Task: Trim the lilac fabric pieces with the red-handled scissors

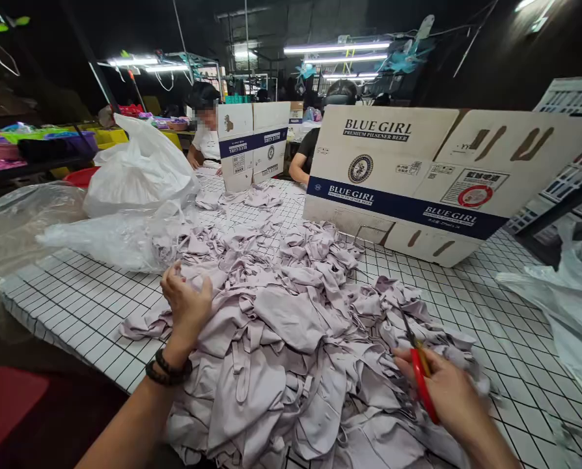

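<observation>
A large heap of pale lilac fabric pieces (291, 339) covers the white gridded table (506, 332) in front of me. My left hand (187, 303) rests on the heap's left side, fingers curled around a bit of the fabric, a dark beaded bracelet on the wrist. My right hand (447, 394) holds small thread scissors with a red handle (420, 374), blades pointing up and away over the heap's right side.
A flattened "Blue Girl" beer carton (418, 176) stands upright behind the heap, a second one (252, 143) farther back. Clear and white plastic bags (135, 176) lie at left, another bag (564, 306) at right. Two people sit across the table behind the cartons.
</observation>
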Motion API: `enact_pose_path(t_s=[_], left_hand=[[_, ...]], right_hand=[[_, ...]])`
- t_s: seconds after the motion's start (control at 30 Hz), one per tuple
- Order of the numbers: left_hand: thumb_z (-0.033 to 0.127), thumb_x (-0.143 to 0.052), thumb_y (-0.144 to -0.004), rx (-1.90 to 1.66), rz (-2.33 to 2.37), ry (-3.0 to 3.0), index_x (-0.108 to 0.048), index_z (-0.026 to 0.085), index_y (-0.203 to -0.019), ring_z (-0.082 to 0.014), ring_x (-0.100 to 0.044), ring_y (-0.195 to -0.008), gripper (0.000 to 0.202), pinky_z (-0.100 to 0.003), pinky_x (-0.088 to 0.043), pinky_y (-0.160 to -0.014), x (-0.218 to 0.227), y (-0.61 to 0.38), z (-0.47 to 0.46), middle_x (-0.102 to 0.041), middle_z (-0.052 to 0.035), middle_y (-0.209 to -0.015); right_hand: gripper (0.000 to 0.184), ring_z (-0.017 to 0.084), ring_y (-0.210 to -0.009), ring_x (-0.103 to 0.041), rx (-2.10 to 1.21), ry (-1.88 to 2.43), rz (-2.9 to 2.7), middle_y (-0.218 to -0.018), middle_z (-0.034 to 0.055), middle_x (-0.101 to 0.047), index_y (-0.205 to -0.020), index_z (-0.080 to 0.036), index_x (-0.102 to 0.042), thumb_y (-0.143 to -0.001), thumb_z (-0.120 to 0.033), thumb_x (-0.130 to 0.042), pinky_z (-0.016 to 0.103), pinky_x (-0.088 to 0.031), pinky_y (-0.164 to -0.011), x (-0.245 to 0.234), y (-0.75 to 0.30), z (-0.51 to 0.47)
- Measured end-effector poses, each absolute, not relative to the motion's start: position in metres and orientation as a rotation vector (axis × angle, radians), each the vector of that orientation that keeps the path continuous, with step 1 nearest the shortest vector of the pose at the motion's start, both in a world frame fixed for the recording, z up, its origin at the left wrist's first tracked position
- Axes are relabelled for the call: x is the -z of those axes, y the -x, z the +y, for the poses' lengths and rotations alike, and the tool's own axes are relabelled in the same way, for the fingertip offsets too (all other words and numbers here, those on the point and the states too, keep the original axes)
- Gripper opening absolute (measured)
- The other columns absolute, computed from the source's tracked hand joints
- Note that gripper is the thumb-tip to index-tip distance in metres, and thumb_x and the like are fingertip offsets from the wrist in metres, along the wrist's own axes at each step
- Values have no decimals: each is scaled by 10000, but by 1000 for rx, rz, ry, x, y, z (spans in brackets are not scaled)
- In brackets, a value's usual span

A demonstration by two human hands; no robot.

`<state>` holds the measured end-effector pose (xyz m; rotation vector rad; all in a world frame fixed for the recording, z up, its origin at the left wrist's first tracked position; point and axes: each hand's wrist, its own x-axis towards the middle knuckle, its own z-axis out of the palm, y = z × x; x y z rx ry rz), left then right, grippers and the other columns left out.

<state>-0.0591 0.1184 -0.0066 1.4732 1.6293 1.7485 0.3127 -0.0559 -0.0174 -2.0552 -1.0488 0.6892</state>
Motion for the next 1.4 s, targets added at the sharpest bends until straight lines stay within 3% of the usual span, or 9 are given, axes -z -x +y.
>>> enact_pose_path(t_s=[0.1, 0.23, 0.37, 0.47, 0.67, 0.97, 1.07, 1.23, 1.4], left_hand=[[255, -641, -786, -1403, 1417, -2139, -523, 189, -1114, -259, -553, -1031, 355, -433, -464, -923, 15, 16, 74, -569, -108, -1114], [311, -710, -724, -753, 1261, -2542, -578, 182, -1113, -304, -553, -1045, 430, -481, -445, -942, 38, -43, 34, -606, -110, -1106], [167, -609, -785, -737, 1453, -2499, -628, 174, -930, -304, -550, -1063, 147, -505, -410, -971, 47, -58, 43, -641, -97, -1049], [147, -462, -870, -976, 1288, -2371, -606, 191, -931, -273, -539, -1110, 163, -524, -348, -1030, 21, -46, 59, -659, -65, -1028], [400, -399, -932, -1131, 937, -1822, -515, 182, -755, -141, -507, -625, 305, -258, -435, -586, -80, -26, 82, -526, 6, -678], [423, -559, -844, -895, 646, -1791, -433, 176, -558, -73, -308, -479, 398, -202, -252, -442, -147, -27, 115, -369, 49, -537], [420, -561, -845, -755, 655, -1748, -471, 165, -550, -69, -325, -467, 400, -196, -256, -435, -147, -33, 110, -400, 45, -520], [399, -573, -822, -752, 795, -1666, -541, 147, -542, -68, -359, -435, 378, -184, -251, -404, -152, -34, 110, -471, 24, -495], [392, -593, -793, -762, 750, -1761, -514, 158, -532, -67, -336, -434, 360, -182, -238, -406, -164, -18, 121, -438, 34, -488]], right_hand=[[362, 142, -463, -504, -970, 1769, -1123, -650, 28, -668, -852, -164, -701, -636, -454, -686, 259, -390, -446, 21, -270, -25], [168, 149, -556, -529, -974, 1728, -1199, -614, -9, -623, -679, -171, -646, -539, -252, -692, 242, -402, -508, 34, -226, 15], [65, 135, -548, -483, -851, 1762, -1206, -552, -35, -541, -626, -186, -571, -598, -219, -620, 230, -359, -502, 21, -226, 26], [103, 137, -594, -503, -780, 1742, -1227, -639, -26, -576, -740, -186, -605, -646, -227, -613, 225, -374, -522, -15, -239, 18], [168, 87, -506, -412, -1051, 1480, -1360, -592, -81, -480, -809, -192, -625, -648, -152, -655, 198, -328, -470, -66, -243, 0], [222, 261, -938, -672, -1121, 1168, -1193, -1009, 116, -734, -811, -193, -715, -678, -351, -796, 356, -518, -783, -65, -261, -24], [299, 196, -884, -663, -1043, 1123, -1070, -1082, 83, -714, -913, -207, -710, -659, -310, -829, 295, -525, -731, -62, -231, -7], [362, 69, -482, -490, -1032, 1110, -986, -626, -50, -638, -869, -177, -667, -581, -256, -870, 180, -416, -460, -58, -179, 19], [355, 33, -339, -393, -1112, 1068, -882, -621, -15, -671, -797, -159, -635, -632, -412, -821, 158, -295, -308, -65, -193, 22]])
